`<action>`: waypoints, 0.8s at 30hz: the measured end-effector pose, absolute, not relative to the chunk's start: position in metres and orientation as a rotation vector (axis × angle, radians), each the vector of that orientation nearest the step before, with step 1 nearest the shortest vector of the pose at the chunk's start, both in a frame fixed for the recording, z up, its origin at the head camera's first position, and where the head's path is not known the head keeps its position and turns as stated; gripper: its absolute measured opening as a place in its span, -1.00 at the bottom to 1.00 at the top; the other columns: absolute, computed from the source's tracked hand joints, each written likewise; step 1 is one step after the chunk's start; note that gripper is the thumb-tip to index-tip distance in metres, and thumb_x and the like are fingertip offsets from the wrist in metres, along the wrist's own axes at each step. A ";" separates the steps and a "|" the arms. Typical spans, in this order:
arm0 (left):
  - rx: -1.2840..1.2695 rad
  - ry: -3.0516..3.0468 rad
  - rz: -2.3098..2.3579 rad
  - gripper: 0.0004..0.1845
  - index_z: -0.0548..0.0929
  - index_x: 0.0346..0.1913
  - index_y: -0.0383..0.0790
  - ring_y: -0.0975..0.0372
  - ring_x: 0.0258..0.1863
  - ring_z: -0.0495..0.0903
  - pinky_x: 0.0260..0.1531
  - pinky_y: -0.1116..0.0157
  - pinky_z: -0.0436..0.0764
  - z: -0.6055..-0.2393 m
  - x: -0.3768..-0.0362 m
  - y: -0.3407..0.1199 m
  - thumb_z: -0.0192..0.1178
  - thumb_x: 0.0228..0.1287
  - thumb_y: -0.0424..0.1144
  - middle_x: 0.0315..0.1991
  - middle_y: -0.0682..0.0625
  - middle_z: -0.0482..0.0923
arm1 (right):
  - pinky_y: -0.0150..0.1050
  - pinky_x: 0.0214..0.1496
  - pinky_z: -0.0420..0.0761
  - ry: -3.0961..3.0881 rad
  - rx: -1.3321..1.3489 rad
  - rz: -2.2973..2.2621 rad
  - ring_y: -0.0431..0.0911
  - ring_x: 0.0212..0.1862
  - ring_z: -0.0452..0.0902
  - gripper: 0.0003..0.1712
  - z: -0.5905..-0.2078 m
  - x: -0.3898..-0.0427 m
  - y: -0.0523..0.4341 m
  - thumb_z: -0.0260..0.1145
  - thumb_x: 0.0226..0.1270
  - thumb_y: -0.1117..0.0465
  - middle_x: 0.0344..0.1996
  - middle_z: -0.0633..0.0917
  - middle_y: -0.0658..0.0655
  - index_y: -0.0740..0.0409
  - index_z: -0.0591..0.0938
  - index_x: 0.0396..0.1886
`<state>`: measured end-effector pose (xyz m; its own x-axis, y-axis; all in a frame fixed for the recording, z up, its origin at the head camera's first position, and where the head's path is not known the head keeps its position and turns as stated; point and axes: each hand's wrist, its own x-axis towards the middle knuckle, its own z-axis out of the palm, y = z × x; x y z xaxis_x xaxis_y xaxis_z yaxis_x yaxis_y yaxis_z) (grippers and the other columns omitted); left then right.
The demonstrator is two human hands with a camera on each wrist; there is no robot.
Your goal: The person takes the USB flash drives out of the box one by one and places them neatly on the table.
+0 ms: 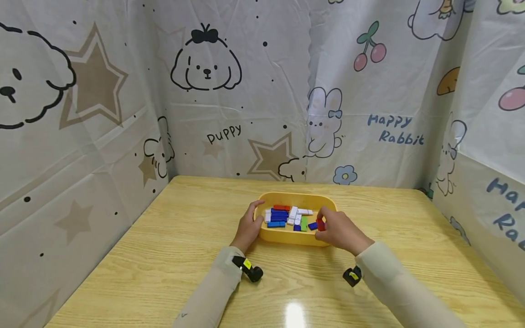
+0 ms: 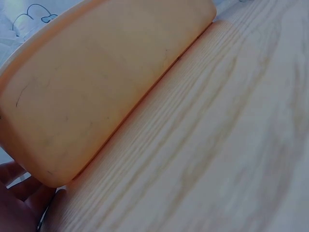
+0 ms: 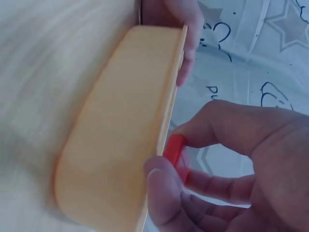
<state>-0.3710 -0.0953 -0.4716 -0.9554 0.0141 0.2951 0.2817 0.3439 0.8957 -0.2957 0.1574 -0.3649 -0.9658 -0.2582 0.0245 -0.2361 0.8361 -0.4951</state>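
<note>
A yellow oblong plastic bin (image 1: 292,236) stands on the wooden table, with small blocks in blue, white, green and red lying inside. My left hand (image 1: 248,227) grips the bin's left end, thumb at the rim and fingers around the outside. At the right end, my right hand (image 1: 342,231) pinches a small red block (image 3: 175,151) between thumb and fingers, right at the rim in the right wrist view. A blue block (image 1: 313,226) lies close beside it. Nearby in the bin are a green block (image 1: 304,223) and another red block (image 1: 281,207).
The light wooden table (image 1: 184,228) spreads out around the bin. Patterned cloth (image 1: 254,91) with cartoon animals hangs behind it and along both sides. A small black camera (image 1: 251,270) is strapped to the left wrist, and another camera (image 1: 352,276) to the right.
</note>
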 end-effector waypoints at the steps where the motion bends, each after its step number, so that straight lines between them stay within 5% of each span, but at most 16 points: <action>1: -0.269 -2.372 -1.658 -0.47 0.39 0.30 -0.02 0.09 0.39 0.20 0.34 -0.02 0.17 -0.471 -0.371 -0.095 -0.05 0.23 -0.30 0.40 -0.06 0.28 | -0.26 -0.47 0.45 2.963 -0.394 -0.796 -0.06 -0.51 0.40 -0.57 -0.367 -0.291 0.158 0.44 0.07 0.24 -0.51 0.53 0.08 0.22 0.47 -0.10; 12: -0.287 -2.387 -1.672 -0.46 0.37 0.33 -0.05 0.10 0.38 0.21 0.34 -0.01 0.18 -0.464 -0.369 -0.095 -0.06 0.26 -0.29 0.41 -0.05 0.25 | -0.27 -0.51 0.42 2.968 -0.458 -0.858 -0.12 -0.54 0.37 -0.60 -0.379 -0.252 0.168 0.42 0.03 0.29 -0.55 0.51 0.03 0.22 0.46 -0.14; 24: -0.278 -2.387 -1.671 -0.47 0.37 0.33 -0.04 0.09 0.39 0.21 0.34 -0.03 0.17 -0.467 -0.368 -0.097 -0.06 0.27 -0.30 0.41 -0.06 0.26 | -0.25 -0.48 0.36 2.914 -0.399 -0.783 -0.08 -0.51 0.34 -0.64 -0.402 -0.248 0.172 0.40 -0.02 0.34 -0.55 0.46 0.07 0.20 0.44 -0.25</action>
<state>-0.3676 -0.0966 -0.4671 -0.9593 0.0316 0.2805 0.2743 0.3378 0.9004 -0.2480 0.1722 -0.4023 -0.9608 -0.2759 -0.0265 -0.2254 0.8336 -0.5043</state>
